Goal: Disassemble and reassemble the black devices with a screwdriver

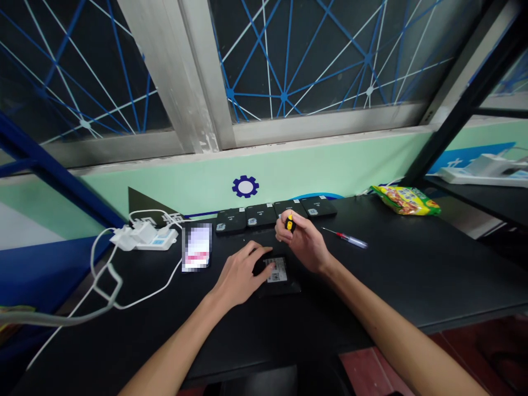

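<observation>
A flat black box [280, 287] with a white printed label lies on the black table before me. My left hand [242, 269] grips the box at its left side, thumb on the label and forefinger along the far edge. Just above and beyond the box, my right hand [303, 242] is closed around a tool with a yellow-and-black handle [290, 223]. I see that handle end-on, and the tool's tip is hidden. To the right of that hand lies a screwdriver [352, 240] with a clear handle and a red collar.
Several similar black boxes [231, 220] stand in a row by the green wall. Left of them are a phone [197, 247] with a blurred screen and a white power strip [159, 240] with trailing cables [144, 301]. A yellow-green snack bag [406, 201] lies at the back right.
</observation>
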`<state>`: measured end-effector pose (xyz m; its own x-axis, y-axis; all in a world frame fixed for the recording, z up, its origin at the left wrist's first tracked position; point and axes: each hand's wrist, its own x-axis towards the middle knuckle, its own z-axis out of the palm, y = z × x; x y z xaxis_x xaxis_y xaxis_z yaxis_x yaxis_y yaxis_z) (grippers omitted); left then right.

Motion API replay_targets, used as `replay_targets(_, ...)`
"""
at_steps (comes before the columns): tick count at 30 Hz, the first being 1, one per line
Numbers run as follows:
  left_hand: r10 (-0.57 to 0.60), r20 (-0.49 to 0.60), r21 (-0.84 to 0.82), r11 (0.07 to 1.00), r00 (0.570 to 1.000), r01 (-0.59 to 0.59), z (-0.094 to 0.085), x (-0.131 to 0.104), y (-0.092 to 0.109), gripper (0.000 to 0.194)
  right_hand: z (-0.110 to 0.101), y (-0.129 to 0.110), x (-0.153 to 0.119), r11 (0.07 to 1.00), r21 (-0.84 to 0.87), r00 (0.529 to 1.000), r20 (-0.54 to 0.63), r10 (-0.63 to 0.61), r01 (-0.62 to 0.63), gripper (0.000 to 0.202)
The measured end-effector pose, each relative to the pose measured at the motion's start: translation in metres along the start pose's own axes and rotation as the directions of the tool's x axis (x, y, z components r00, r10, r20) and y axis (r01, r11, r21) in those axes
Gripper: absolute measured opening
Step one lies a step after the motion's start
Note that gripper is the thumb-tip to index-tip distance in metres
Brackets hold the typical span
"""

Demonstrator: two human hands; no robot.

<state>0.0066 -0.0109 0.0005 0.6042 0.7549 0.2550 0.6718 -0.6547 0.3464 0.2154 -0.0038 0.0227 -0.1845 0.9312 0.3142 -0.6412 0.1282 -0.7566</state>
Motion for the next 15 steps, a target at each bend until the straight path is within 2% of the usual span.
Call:
replay_targets(8,-0.008,0.002,-0.003,1.0,1.0,0.008,-0.0006,0.0004,0.0011,0.033,-0.0035,0.0005,0.0006,0.997,-0.066,0.999,0.021,0.032,-0.031,0.046)
replay_targets(15,0.006,-0.004,-0.013,1.0,1.0,-0.006,-0.0004,0.0002,0.0,0.032,0.0033,-0.0042,-0.0011,1.0,-0.019,1.0,-0.013,0.001,-0.002,0.02)
